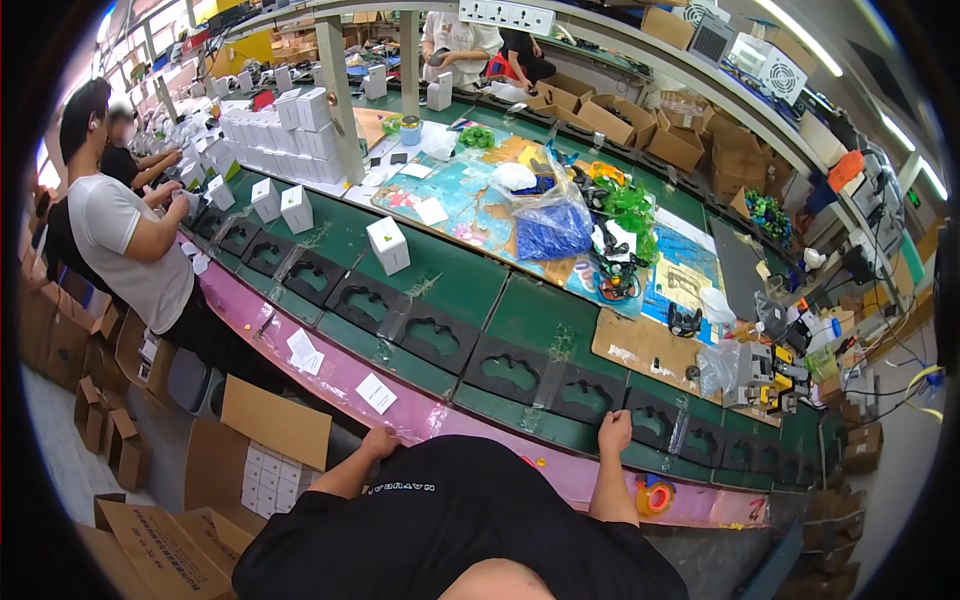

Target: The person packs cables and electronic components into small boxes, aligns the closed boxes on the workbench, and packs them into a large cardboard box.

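My left hand (380, 442) rests at the near edge of the pink strip (455, 425), its fingers curled and no object showing in them. Just beyond it lies a printed white card (375, 393). My right hand (615, 431) is closed in a loose fist over the green conveyor's near side, with nothing visible in it. Closest to that hand are two black foam inserts with shaped cutouts, one on its left (583, 394) and another on its right (652, 420). More such inserts run in a row along the green belt (520, 310). A white box (387, 246) stands upright beyond them.
A co-worker (130, 215) stands at the left, handling something at the belt. White boxes (285, 135) are stacked behind. Bagged parts (555, 225) cover the central table. An orange tape roll (655, 497) sits right of me; an open carton (275, 425) is at lower left.
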The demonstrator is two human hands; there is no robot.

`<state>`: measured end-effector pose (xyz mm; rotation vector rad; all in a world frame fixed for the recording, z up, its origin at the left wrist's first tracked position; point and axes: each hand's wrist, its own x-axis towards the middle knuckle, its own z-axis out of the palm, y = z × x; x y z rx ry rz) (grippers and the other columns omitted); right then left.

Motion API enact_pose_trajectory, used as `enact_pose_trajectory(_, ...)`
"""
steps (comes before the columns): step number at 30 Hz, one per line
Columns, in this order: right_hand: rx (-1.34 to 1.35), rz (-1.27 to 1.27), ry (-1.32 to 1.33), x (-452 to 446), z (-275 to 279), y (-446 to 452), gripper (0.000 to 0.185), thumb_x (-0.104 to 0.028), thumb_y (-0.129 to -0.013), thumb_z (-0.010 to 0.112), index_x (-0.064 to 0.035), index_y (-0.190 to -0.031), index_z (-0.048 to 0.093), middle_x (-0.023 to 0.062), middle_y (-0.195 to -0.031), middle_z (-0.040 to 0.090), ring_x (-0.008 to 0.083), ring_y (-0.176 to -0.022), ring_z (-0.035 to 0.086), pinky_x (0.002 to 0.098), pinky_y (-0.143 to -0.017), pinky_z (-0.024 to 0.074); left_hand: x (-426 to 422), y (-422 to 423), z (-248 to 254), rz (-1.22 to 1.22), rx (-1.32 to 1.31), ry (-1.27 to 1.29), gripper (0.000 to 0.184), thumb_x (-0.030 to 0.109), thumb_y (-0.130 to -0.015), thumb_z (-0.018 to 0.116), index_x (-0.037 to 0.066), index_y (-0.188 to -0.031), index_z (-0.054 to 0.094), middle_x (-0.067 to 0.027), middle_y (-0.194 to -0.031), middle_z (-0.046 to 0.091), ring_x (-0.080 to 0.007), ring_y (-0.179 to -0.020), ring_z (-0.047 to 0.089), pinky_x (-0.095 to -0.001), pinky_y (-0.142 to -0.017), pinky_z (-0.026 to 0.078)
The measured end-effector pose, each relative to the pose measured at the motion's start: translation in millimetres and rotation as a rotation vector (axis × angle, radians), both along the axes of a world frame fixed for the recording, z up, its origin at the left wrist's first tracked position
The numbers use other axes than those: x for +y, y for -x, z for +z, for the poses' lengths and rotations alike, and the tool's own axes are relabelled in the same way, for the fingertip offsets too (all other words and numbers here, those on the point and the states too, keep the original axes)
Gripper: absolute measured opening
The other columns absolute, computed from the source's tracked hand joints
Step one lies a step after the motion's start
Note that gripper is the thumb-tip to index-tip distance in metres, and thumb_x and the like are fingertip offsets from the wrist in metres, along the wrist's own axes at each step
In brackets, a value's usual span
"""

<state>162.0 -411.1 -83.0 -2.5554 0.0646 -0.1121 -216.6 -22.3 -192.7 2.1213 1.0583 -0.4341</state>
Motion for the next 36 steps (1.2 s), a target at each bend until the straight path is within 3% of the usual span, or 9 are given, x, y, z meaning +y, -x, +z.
enact_pose_trajectory(36,-0.034,-0.061,0.000,-19.2,-5.4,-8.6,0.019,-0.019,-0.084,0.063,-0.0054,-0.086,0.051,0.0152,-0.088,0.060,0.0373,-0.085,0.059,0.0465,-0.076,0.0453,-2.2,-7.6,14.2,-0.019,0.050,0.008,0.045,0.037,-0.080,0.065,0.008,-0.115,0.067,-0.0187,-0.114,0.066,-0.0340,-0.107,0.062,-0.0389,-0.094,0.048)
